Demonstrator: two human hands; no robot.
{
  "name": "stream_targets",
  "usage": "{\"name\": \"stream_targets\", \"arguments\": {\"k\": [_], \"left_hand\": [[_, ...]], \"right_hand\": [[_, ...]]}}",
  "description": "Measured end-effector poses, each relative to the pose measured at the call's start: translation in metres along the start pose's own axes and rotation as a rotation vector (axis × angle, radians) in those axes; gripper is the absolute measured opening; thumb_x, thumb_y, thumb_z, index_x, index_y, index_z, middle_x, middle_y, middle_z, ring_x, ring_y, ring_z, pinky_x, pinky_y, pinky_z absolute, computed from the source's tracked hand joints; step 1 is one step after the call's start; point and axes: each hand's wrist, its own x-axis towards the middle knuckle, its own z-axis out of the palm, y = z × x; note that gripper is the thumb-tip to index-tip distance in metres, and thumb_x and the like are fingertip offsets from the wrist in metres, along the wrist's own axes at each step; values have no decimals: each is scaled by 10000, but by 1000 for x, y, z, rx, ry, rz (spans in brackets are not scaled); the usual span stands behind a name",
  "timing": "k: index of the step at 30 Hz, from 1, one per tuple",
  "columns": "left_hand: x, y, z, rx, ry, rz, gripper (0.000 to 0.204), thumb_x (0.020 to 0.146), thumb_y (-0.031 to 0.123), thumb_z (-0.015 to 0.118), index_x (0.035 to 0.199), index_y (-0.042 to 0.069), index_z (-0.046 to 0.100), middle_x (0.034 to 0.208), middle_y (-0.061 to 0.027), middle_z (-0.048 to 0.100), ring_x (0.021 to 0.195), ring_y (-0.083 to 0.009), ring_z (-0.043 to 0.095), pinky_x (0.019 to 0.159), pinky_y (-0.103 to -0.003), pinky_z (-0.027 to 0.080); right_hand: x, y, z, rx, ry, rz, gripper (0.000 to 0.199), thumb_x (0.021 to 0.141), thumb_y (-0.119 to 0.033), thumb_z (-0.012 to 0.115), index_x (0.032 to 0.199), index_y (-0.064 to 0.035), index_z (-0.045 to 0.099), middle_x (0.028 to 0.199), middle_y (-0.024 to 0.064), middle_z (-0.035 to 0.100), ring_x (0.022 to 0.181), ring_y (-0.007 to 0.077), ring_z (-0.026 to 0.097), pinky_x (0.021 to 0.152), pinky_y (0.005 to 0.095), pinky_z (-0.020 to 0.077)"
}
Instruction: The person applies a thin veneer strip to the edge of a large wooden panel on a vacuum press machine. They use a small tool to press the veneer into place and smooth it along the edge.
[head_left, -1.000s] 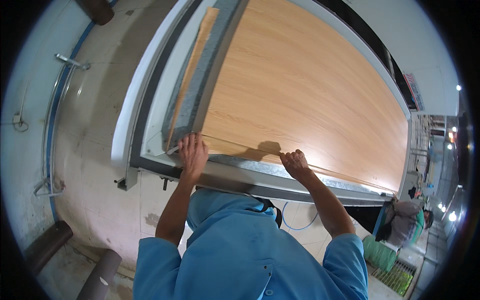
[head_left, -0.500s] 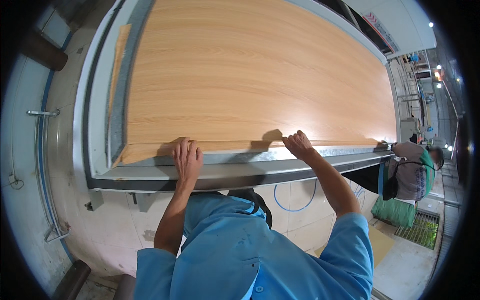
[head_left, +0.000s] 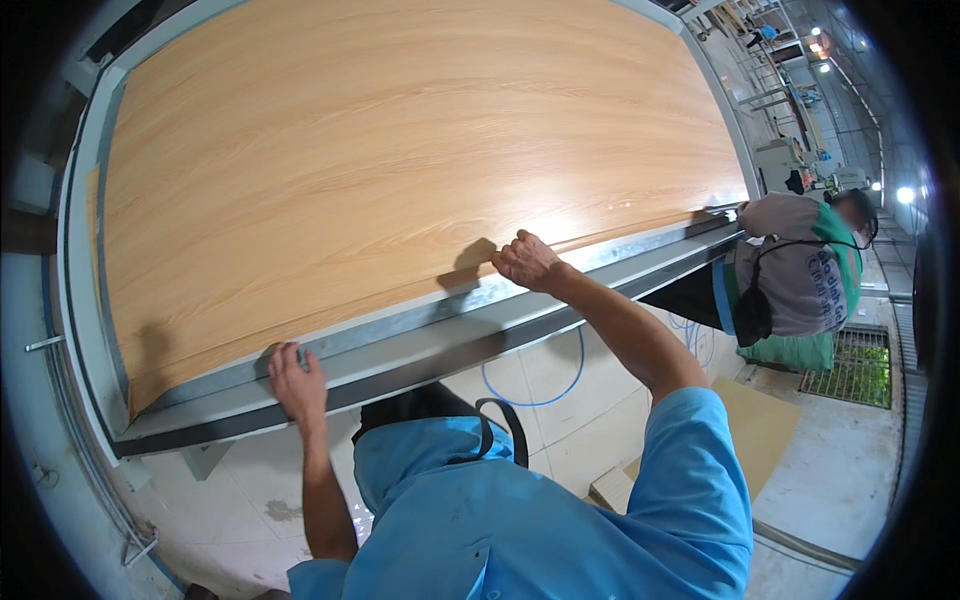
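Observation:
In front of me a broad wood-grain sheet [head_left: 400,150] lies over a table bed with a pale grey frame [head_left: 420,345]. My right hand [head_left: 527,262] is closed in a pinch on the sheet's near edge. To its lower left, my left hand [head_left: 297,380] rests on the frame's near rail, fingers stretched out and holding nothing. Between sheet and rail runs a strip of bare grey metal [head_left: 370,352]. The sheet's near border shows a raised fold line, and its near left corner [head_left: 150,392] hangs loosely against the frame.
At the right end of the frame another person [head_left: 795,265] in a grey and green top leans in. A blue hose [head_left: 548,402] curls on the tiled floor below. Beyond are a green sack [head_left: 795,350], a floor grate [head_left: 855,368] and a tan board [head_left: 765,425].
My left hand has come off the sheet's edge and moved onto the rail. The right hand stays pinched on the edge. My view has turned, tilting the frame.

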Motion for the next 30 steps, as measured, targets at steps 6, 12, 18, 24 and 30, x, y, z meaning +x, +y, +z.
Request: {"name": "stream_targets", "arguments": {"k": [6,12,18,24,30], "left_hand": [[0,-2,4,86,23,-5,213,819,162,622,994,44,649,1146,-120,609,1081,-338,547,927,-431,437],[1,-7,7,110,67,-112,194,839,146,611,1001,46,652,1102,-121,629,1065,-329,568,902,-418,457],[-12,123,45,20,-65,439,328,760,69,681,1086,55,647,1106,-113,633,1081,-290,572,938,-430,420],[-28,316,122,-122,-356,788,438,774,120,651,1198,30,594,1278,-100,571,1217,-273,503,999,-438,389],[-43,334,141,171,-445,706,427,799,125,593,1219,55,572,1212,-91,570,1133,-256,529,945,-407,439]], "right_hand": [[-60,55,28,34,-78,0,80,853,-145,530,888,-73,540,650,41,607,631,187,620,688,341,447],[-106,104,52,73,48,-42,67,848,-147,529,812,-90,527,641,25,610,605,187,615,642,340,433],[-141,136,77,130,-4,-43,105,887,-147,511,923,-56,547,636,42,605,629,195,620,666,341,446],[-176,170,97,122,-28,-28,123,917,-159,469,855,-77,536,608,44,600,605,208,617,665,343,444],[-199,189,133,354,5,-32,191,928,-177,453,991,-53,585,799,98,658,718,235,654,748,369,485]]}}
